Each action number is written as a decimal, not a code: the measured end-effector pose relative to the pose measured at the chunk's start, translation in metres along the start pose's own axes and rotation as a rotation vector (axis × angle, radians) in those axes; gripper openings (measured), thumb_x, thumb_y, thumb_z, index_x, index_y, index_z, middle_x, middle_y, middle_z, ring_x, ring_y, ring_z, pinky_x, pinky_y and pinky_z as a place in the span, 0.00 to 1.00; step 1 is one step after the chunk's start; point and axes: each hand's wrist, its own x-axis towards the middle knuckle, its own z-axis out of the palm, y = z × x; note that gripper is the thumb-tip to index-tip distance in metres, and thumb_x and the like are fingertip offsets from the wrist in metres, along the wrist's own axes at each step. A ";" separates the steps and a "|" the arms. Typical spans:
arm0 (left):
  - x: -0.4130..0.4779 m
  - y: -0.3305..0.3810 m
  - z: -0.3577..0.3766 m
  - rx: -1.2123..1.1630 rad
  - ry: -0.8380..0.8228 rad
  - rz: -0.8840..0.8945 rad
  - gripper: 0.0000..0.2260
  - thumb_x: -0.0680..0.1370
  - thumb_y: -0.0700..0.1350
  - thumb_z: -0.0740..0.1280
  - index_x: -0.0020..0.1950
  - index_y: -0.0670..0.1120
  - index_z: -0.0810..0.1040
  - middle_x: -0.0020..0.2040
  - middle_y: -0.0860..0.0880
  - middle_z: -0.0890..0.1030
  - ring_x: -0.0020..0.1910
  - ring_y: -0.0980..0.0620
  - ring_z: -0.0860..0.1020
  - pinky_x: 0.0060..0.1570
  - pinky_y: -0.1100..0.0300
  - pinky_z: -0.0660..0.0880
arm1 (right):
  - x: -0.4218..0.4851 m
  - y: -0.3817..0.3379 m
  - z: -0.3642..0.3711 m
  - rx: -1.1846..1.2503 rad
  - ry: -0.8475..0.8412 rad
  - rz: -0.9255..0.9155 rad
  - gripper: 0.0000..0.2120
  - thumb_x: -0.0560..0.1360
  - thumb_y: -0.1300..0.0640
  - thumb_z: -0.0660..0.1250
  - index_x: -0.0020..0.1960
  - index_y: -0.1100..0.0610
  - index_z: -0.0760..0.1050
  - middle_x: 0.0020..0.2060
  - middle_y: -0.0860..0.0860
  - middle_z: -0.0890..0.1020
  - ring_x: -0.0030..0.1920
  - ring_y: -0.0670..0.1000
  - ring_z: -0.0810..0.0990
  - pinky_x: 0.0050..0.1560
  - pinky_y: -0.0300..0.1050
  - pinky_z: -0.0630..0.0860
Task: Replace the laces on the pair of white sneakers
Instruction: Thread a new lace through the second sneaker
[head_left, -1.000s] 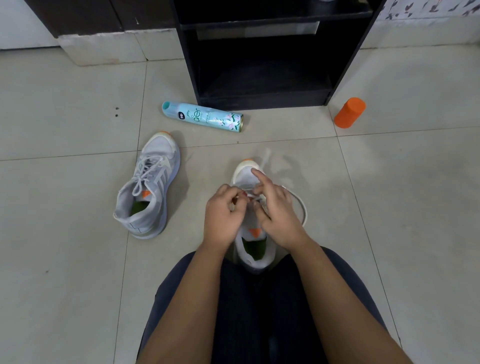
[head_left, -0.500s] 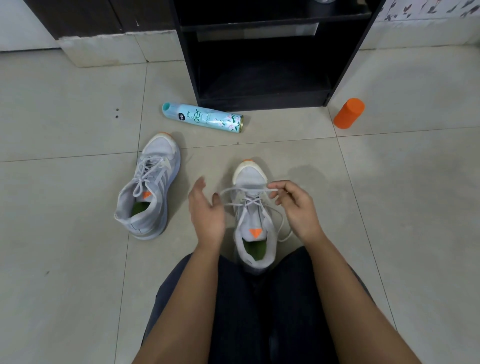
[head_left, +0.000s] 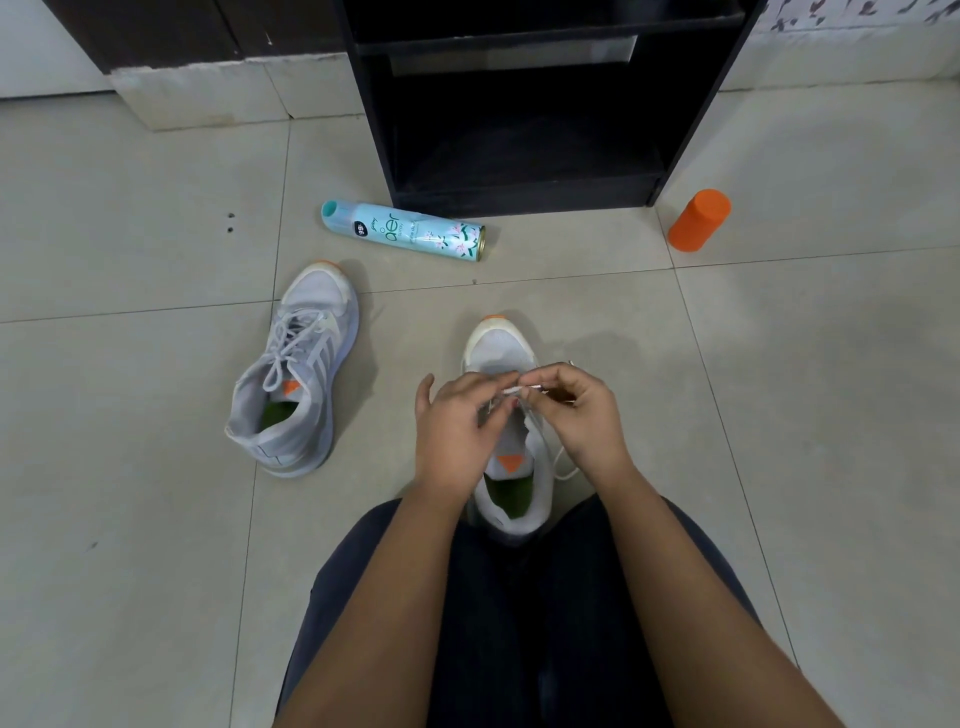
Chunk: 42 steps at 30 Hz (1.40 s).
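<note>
A white sneaker (head_left: 498, 348) with an orange toe tip stands on the tiled floor between my legs, toe pointing away. Over its eyelets my left hand (head_left: 457, 426) and my right hand (head_left: 582, 415) meet, each pinching the white lace (head_left: 519, 388) near its tip. A loop of that lace (head_left: 563, 467) trails off the shoe's right side. The second white sneaker (head_left: 298, 369) lies to the left, fully laced and leaning on its side.
A light-blue spray can (head_left: 405, 236) lies on the floor beyond the shoes. A black open shelf unit (head_left: 524, 104) stands behind it. An orange capped bottle (head_left: 698, 220) stands at the right. My dark-trousered legs (head_left: 519, 623) fill the bottom.
My hands parted, the right pulling the lace out to the right, then closed together again over the shoe's front eyelets.
</note>
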 end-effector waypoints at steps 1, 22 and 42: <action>0.000 0.002 0.000 0.013 0.021 0.016 0.10 0.77 0.51 0.64 0.55 0.57 0.82 0.51 0.58 0.83 0.53 0.58 0.79 0.70 0.45 0.57 | 0.000 -0.001 0.000 0.051 0.013 0.035 0.09 0.72 0.69 0.71 0.44 0.56 0.78 0.37 0.51 0.83 0.39 0.45 0.81 0.43 0.35 0.76; -0.003 0.004 0.014 0.372 -0.072 -0.086 0.06 0.76 0.53 0.66 0.47 0.57 0.83 0.47 0.57 0.82 0.51 0.53 0.76 0.70 0.44 0.51 | -0.011 0.012 -0.010 -0.286 0.018 0.330 0.04 0.72 0.56 0.70 0.40 0.48 0.81 0.33 0.47 0.83 0.38 0.55 0.83 0.45 0.48 0.80; -0.002 0.007 0.022 0.298 -0.068 -0.125 0.05 0.74 0.53 0.67 0.41 0.55 0.81 0.44 0.58 0.81 0.51 0.54 0.74 0.71 0.43 0.48 | -0.004 0.011 -0.011 0.029 -0.055 0.544 0.06 0.78 0.59 0.64 0.45 0.58 0.80 0.37 0.52 0.82 0.36 0.50 0.80 0.38 0.42 0.76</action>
